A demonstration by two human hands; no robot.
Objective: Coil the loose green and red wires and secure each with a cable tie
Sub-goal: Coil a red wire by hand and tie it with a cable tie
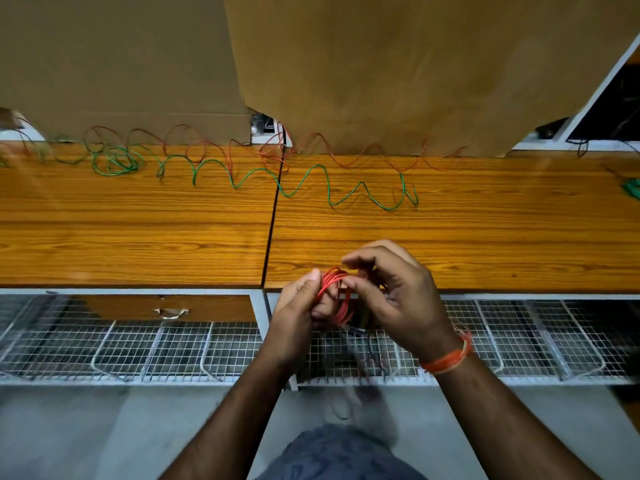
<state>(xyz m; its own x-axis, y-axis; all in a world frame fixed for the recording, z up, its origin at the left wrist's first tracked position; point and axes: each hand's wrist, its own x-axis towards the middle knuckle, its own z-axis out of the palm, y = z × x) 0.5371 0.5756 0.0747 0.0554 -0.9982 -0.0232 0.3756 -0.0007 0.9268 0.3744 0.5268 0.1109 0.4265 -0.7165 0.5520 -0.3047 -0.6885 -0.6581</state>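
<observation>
Fingers (313,308) of our left hand (298,306) are curled round a small red wire coil (334,292), thumb pressed against its left side, while our right hand (391,292) meets it from the right with forefinger and thumb pinching the coil's top strands. We hold the coil in the air just over the near edge of the wooden surface (485,244), above a run of white wire-mesh trays (173,341) set below it. A dark thin strand seems to hang from the coil down over the mesh, though blur keeps us from telling what it is. An orange thread band (450,358) circles our right wrist. On the far part of the surface a loose green wire (311,181) snakes from left to right in wide waves, bunching into a rough tangle at far left. Behind it, closer to the far edge, a loose red wire (346,157) runs in thin loops, partly tucked under brown cardboard sheets (381,64) that stand along the back. Another bit of green wire (632,188) shows at the far right edge of the surface. A dark seam (273,216) splits the surface into left and right halves.
</observation>
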